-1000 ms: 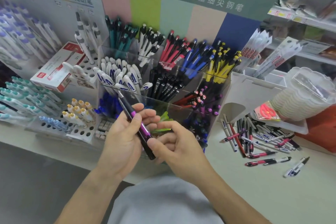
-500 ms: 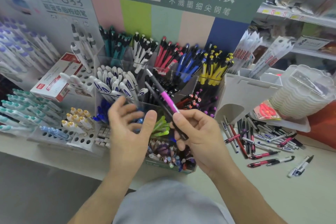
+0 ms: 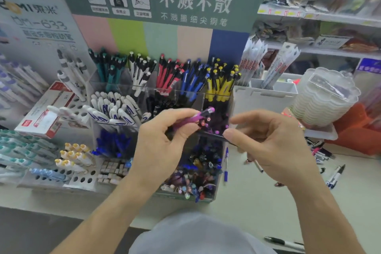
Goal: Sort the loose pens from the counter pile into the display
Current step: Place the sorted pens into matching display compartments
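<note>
**Purple pen held over the display**

The left hand (image 3: pixel 162 140) pinches a purple pen (image 3: pixel 193 118) between thumb and curled fingers, so its grip is closed on the barrel; the pen lies tilted, its pink-capped end up and to the right, above the middle row of the clear acrylic display (image 3: pixel 214 196); just under that end sits a compartment of dark pens with pink and purple tops (image 3: pixel 216 126); the right hand (image 3: pixel 274 144) is just beside it, thumb and fingers drawn narrow around a thin dark pen (image 3: pixel 214 135) that runs leftward along the compartment edge; the back row of the display holds teal, white, red, blue and yellow pens (image 3: pixel 220 80) standing upright; the loose pile of pens (image 3: pixel 319 150) lies on the desk (image 3: pixel 257 202) to the right, mostly hidden behind the right hand; a blue and white pen (image 3: pixel 226 163) leans against the display's right wall; a stack of scalloped clear trays (image 3: pixel 321 101) stands behind the pile.
</note>
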### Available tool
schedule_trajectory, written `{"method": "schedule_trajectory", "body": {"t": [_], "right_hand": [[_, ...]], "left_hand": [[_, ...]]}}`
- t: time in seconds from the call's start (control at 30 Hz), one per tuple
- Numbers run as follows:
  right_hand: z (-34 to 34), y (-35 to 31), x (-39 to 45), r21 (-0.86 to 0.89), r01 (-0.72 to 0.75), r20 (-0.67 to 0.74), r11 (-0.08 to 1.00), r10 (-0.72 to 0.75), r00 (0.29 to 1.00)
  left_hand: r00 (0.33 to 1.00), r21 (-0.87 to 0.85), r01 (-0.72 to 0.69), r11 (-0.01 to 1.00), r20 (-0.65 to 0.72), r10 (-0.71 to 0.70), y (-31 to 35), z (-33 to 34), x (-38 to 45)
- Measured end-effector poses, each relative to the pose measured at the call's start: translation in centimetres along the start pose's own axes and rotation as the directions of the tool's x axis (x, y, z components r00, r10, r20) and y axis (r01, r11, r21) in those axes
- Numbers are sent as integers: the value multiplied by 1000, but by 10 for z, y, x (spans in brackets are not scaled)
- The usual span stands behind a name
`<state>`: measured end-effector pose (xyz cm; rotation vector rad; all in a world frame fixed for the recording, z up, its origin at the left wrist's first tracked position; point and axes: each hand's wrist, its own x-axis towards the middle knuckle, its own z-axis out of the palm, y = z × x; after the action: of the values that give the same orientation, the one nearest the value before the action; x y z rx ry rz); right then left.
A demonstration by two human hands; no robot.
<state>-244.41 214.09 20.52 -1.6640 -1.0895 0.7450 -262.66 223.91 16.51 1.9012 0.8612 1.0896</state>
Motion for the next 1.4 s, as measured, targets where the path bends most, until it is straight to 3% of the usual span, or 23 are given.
{"method": "schedule_trajectory", "body": {"t": [0.13,0.2,0.27,0.33,0.4,0.53,0.63,0.73,0.83,0.9,1.03,1.17,1.27,1.33,1.4], "right_hand": [[-32,2,-5,55,36,-233,998,-22,972],[-45,5,-7,89,72,-359,993,-35,933],[-51,9,-10,156,98,-451,983,-18,892],[-53,12,-11,206,130,-503,970,-9,864],[-51,14,-10,236,162,-537,958,-10,843],[-42,11,-2,256,205,-546,945,-33,837],[-35,2,6,262,264,-543,928,-84,835],[-19,-9,21,247,358,-549,900,-175,818],[3,-15,35,199,453,-513,869,-301,804],[21,-16,44,141,499,-447,855,-395,803],[67,-12,66,-97,617,-192,781,-623,758],[104,13,83,-384,633,73,672,-662,746],[115,26,74,-621,598,229,507,-612,757],[108,26,60,-618,573,253,539,-553,793],[97,25,49,-552,504,144,665,-519,843]], "left_hand": [[988,-48,22,999,-149,-29,4,10,24],[986,-239,43,970,-146,-80,12,19,34],[990,-317,60,947,-101,-96,19,27,40],[999,-193,44,980,-21,-49,14,36,42],[996,95,-19,995,91,10,0,45,42],[961,475,-246,845,235,148,-18,55,41],[943,594,-317,740,281,179,-18,57,41],[950,588,-307,748,229,210,-13,49,32],[967,489,-130,863,-128,218,-12,20,12],[948,406,0,914,-290,129,-17,-1,4],[976,381,153,912,-205,-77,-33,-17,0],[981,423,127,897,-184,-52,-43,-15,2],[983,468,70,881,-184,19,-51,-11,5],[984,486,22,874,-165,66,-56,-10,6],[979,488,-17,872,-170,115,-61,-11,7]]}}
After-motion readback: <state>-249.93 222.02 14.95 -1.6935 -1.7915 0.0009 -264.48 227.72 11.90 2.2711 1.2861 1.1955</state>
